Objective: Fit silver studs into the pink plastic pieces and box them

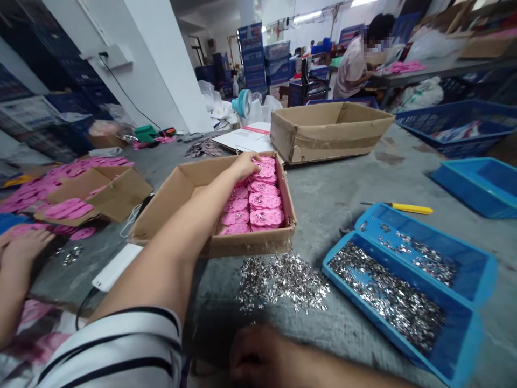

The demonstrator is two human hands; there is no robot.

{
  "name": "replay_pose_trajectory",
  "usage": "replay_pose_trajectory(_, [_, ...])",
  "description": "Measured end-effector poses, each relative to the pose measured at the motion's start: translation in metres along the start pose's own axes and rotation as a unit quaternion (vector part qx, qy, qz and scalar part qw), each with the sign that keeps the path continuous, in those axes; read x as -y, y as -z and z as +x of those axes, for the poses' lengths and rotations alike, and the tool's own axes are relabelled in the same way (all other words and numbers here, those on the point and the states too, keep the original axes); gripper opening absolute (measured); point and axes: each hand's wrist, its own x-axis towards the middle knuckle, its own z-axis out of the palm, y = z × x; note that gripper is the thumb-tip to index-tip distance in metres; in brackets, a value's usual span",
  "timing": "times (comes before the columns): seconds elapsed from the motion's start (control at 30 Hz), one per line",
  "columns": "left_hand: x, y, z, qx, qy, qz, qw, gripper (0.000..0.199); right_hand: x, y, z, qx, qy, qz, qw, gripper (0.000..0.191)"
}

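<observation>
- Evidently the left hand (247,164) reaches over an open cardboard box (250,247), fingertips touching the pink scalloped pieces (264,200) at its far end; whether that grip is closed on one I cannot tell.
- The pink scalloped pieces lie packed in two stacked rows along the right side of the box, with small shiny bits at the middle of several.
- The right hand (258,350) is low in the view, dark and blurred, near the table's near edge; the state of its grip cannot be told.
- Loose silvery metal pieces (283,283) spread over the grey table (335,188), between the open box and the right hand.
- Rightward, a blue plastic tray (456,345) holds many similar metal pieces; a second blue tray (476,280), just beyond it, holds fewer.
- A yellow-handled tool (412,208) lies behind those trays.
- Past the open box stand a larger cardboard box (331,137) and a teal fan (243,103).
- At left, a smaller cardboard box (125,191) sits among more pink pieces, and another person's hand (30,245) rests near them.
- Farther back, a person in a pale shirt (348,67) sits at another table, near stacked blue crates (252,59).
</observation>
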Motion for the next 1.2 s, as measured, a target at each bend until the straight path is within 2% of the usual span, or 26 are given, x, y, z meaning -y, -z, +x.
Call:
replay_pose_trajectory(0.1, [-0.001, -0.006, 0.006, 0.016, -0.021, 0.069, 0.997, 0.027, -0.004, -0.004, 0.005, 0.01, 0.003, -0.004, 1.0, 0.004])
replay_pose_trajectory(0.27, [-0.006, -0.012, 0.002, 0.012, -0.034, 0.174, 0.984, 0.033, -0.008, -0.005, 0.009, 0.024, 0.014, -0.032, 0.999, 0.004])
replay_pose_trajectory(0.4, [-0.011, -0.014, -0.006, 0.005, -0.054, 0.318, 0.947, 0.034, -0.004, -0.003, 0.011, 0.033, 0.016, -0.07, 0.997, 0.009])
replay_pose_trajectory(0.47, [-0.014, -0.014, -0.011, -0.001, -0.062, 0.352, 0.934, 0.039, -0.002, -0.002, 0.012, 0.031, 0.012, -0.084, 0.996, 0.011])
replay_pose_trajectory(0.9, [-0.011, -0.02, -0.022, -0.015, -0.091, 0.43, 0.898, 0.029, -0.006, 0.003, 0.013, 0.042, 0.04, -0.112, 0.992, 0.01])
replay_pose_trajectory(1.1, [-0.017, -0.001, -0.028, -0.042, -0.1, 0.42, 0.901, 0.03, -0.005, 0.005, 0.012, 0.038, 0.054, -0.089, 0.994, 0.007])
replay_pose_trajectory(1.2, [-0.017, 0.013, -0.045, -0.081, -0.153, 0.36, 0.917, 0.027, -0.003, 0.007, 0.012, 0.037, 0.074, -0.08, 0.993, 0.007])
